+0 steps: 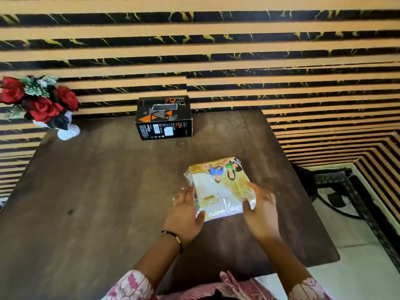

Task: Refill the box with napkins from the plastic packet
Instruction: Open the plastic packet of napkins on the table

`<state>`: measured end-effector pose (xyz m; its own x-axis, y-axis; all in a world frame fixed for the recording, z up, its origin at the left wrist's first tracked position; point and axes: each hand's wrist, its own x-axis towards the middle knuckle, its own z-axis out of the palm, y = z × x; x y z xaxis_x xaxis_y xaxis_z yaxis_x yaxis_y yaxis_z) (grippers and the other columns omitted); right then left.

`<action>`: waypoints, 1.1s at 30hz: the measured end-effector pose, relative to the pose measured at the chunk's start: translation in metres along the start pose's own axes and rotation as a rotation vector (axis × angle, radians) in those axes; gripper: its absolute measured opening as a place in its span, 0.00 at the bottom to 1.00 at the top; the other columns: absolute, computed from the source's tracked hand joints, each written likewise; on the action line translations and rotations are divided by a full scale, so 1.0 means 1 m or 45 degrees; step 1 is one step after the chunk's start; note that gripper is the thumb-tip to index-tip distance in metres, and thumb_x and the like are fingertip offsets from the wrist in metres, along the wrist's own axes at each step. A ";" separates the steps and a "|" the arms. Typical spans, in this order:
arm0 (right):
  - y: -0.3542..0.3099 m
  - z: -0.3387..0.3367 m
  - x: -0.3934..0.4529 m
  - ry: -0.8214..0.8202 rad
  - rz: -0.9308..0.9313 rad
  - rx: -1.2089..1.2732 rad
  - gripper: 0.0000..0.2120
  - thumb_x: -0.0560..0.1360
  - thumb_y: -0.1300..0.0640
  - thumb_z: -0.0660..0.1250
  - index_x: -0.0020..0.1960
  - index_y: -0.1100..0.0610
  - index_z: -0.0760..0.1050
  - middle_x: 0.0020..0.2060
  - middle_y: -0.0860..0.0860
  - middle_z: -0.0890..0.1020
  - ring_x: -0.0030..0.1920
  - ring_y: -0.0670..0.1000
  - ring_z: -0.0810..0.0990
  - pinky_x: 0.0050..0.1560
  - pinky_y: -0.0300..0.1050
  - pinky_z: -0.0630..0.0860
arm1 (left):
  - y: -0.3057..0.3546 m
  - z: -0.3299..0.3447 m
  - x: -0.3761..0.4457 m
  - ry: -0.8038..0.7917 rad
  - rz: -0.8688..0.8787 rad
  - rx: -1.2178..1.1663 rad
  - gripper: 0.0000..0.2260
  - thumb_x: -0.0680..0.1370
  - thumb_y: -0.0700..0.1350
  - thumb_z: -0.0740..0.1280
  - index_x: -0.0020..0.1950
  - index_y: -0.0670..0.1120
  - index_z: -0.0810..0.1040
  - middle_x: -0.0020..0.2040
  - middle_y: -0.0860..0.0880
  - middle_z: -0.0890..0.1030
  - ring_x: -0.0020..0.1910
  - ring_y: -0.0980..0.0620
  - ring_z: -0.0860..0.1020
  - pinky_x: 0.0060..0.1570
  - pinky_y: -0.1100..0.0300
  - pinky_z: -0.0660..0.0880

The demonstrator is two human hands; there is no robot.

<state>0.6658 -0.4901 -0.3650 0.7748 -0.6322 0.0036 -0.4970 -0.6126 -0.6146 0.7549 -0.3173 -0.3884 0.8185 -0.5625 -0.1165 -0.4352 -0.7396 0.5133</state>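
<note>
A plastic packet of napkins (218, 187), white and yellow with printed cartoon figures, lies flat on the dark wooden table (97, 191), right of centre. My left hand (185, 215) rests against the packet's near left corner, fingers spread. My right hand (260, 211) touches its near right corner, thumb on the plastic. Neither hand has lifted it. The black tissue box (163, 118) with orange triangles stands at the far edge of the table against the wall, its top slot facing up and showing no napkin.
A white vase of red artificial roses (43, 105) stands at the table's far left corner. The striped black-and-tan wall (216, 50) runs behind the table. A dark ornate chair (337, 191) sits on the floor off the right edge.
</note>
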 end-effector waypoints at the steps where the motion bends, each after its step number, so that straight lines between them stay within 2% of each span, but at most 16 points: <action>1: -0.004 0.003 0.003 -0.040 -0.081 -0.066 0.21 0.74 0.58 0.64 0.66 0.56 0.69 0.65 0.54 0.74 0.69 0.55 0.65 0.69 0.51 0.64 | 0.005 -0.001 0.005 -0.049 0.037 0.107 0.33 0.77 0.52 0.60 0.75 0.42 0.47 0.77 0.45 0.53 0.75 0.46 0.52 0.73 0.52 0.49; 3: -0.008 0.009 0.012 -0.145 -0.232 -0.335 0.23 0.74 0.53 0.63 0.68 0.56 0.67 0.69 0.53 0.71 0.74 0.56 0.57 0.73 0.53 0.56 | 0.014 0.000 0.018 -0.188 0.109 0.309 0.33 0.78 0.53 0.58 0.75 0.43 0.42 0.77 0.46 0.46 0.76 0.47 0.45 0.73 0.49 0.42; 5: -0.010 0.014 0.021 -0.259 -0.296 -0.593 0.23 0.75 0.50 0.61 0.69 0.56 0.66 0.70 0.52 0.68 0.76 0.57 0.50 0.75 0.53 0.49 | 0.023 0.005 0.029 -0.330 0.147 0.479 0.34 0.78 0.53 0.57 0.75 0.43 0.41 0.77 0.46 0.43 0.76 0.47 0.42 0.72 0.46 0.40; 7: -0.012 0.017 0.030 -0.336 -0.280 -0.676 0.23 0.76 0.48 0.60 0.68 0.57 0.66 0.70 0.53 0.68 0.75 0.58 0.52 0.75 0.52 0.49 | 0.027 0.009 0.038 -0.399 0.138 0.559 0.34 0.78 0.53 0.57 0.75 0.43 0.41 0.77 0.46 0.41 0.76 0.48 0.41 0.72 0.45 0.39; 9: -0.012 0.020 0.036 -0.384 -0.257 -0.703 0.23 0.76 0.47 0.59 0.67 0.57 0.67 0.67 0.54 0.70 0.71 0.57 0.59 0.73 0.49 0.56 | 0.028 0.012 0.043 -0.426 0.132 0.591 0.34 0.78 0.54 0.56 0.75 0.43 0.40 0.77 0.46 0.41 0.76 0.49 0.40 0.72 0.45 0.39; 13: -0.010 0.024 0.047 -0.413 -0.221 -0.663 0.21 0.75 0.47 0.60 0.65 0.55 0.70 0.62 0.53 0.75 0.64 0.55 0.66 0.64 0.47 0.67 | 0.028 0.019 0.043 -0.421 0.083 0.551 0.33 0.79 0.53 0.55 0.75 0.44 0.40 0.77 0.47 0.39 0.76 0.50 0.40 0.72 0.47 0.38; 19: -0.012 0.032 0.057 -0.413 -0.050 -0.564 0.17 0.74 0.45 0.61 0.56 0.56 0.77 0.56 0.54 0.80 0.61 0.55 0.70 0.60 0.49 0.70 | 0.026 0.027 0.038 -0.386 0.049 0.479 0.32 0.79 0.52 0.55 0.75 0.45 0.39 0.77 0.48 0.38 0.75 0.50 0.39 0.72 0.47 0.37; 25: -0.017 0.035 0.069 -0.392 0.203 -0.355 0.16 0.74 0.47 0.62 0.54 0.56 0.78 0.57 0.56 0.79 0.62 0.57 0.71 0.60 0.49 0.67 | 0.024 0.026 0.041 -0.395 0.061 0.482 0.32 0.79 0.53 0.55 0.75 0.45 0.40 0.77 0.48 0.39 0.75 0.50 0.39 0.71 0.47 0.36; 33: -0.015 0.049 0.065 -0.288 0.183 -0.445 0.09 0.74 0.52 0.60 0.47 0.53 0.78 0.49 0.52 0.82 0.59 0.55 0.68 0.57 0.53 0.61 | 0.023 0.028 0.042 -0.394 0.048 0.471 0.32 0.79 0.53 0.55 0.75 0.45 0.40 0.77 0.49 0.39 0.75 0.51 0.40 0.72 0.47 0.37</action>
<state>0.7429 -0.4992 -0.3945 0.7348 -0.6269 -0.2589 -0.6782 -0.6742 -0.2923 0.7689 -0.3684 -0.4057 0.6741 -0.6332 -0.3803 -0.6124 -0.7670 0.1916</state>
